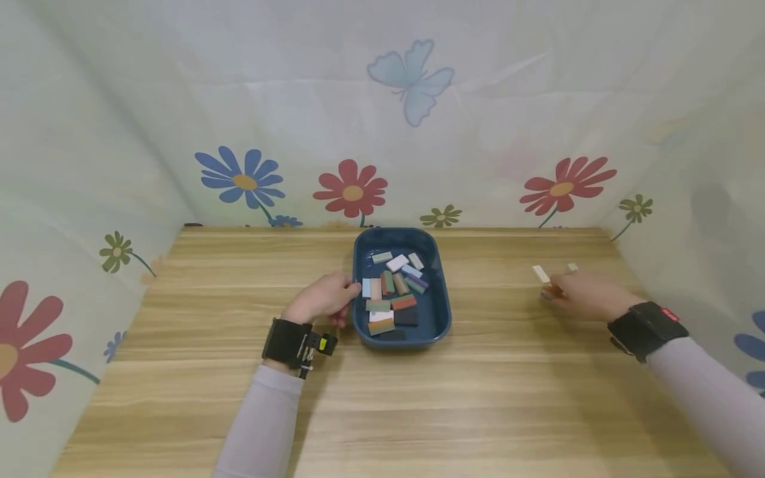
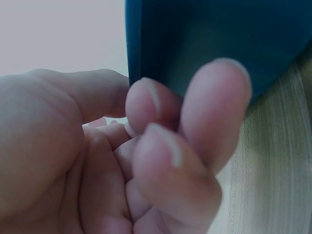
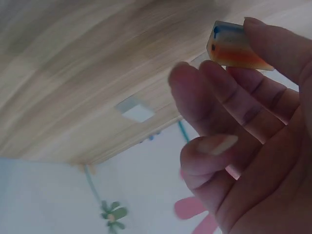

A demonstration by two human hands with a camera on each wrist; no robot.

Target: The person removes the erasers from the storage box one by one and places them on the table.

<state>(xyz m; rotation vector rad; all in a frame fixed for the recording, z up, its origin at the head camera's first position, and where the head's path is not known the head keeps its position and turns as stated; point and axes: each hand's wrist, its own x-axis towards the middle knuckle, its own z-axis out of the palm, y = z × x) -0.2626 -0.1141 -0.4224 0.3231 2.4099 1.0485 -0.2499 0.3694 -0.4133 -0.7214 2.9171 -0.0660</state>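
The step in hand looks like handling one small block while steadying the tub, and it seems best done with a light, square pinch: the striped block (image 3: 231, 45) is small and smooth-looking, so pressure on its flat faces should hold it better than pressure on an edge, where it might twist or slip. It also seems wise for the fingertips to stay clear of the white block (image 1: 540, 273) lying just beside them on the worktop (image 1: 478, 398), and of the pale block (image 1: 572, 267) a little beyond the hand, since a careless knuckle could nudge either. The tub (image 1: 430, 320) would ask only for gentle steadying — a hard pull on its rim could drag it and jostle the small blocks (image 1: 399, 284) scattered inside. As for the hands, the right hand (image 1: 588, 297), well apart from the tub, pinches the striped block between its thumb and fingertips, with another finger bent clear of it; the head view mostly hides that block. The left hand (image 1: 323, 297) is partly curled at the tub's left side — thumb at the rim, fingers bent against the outer wall, lightly gripping the edge; how firmly, the pictures do not tell.
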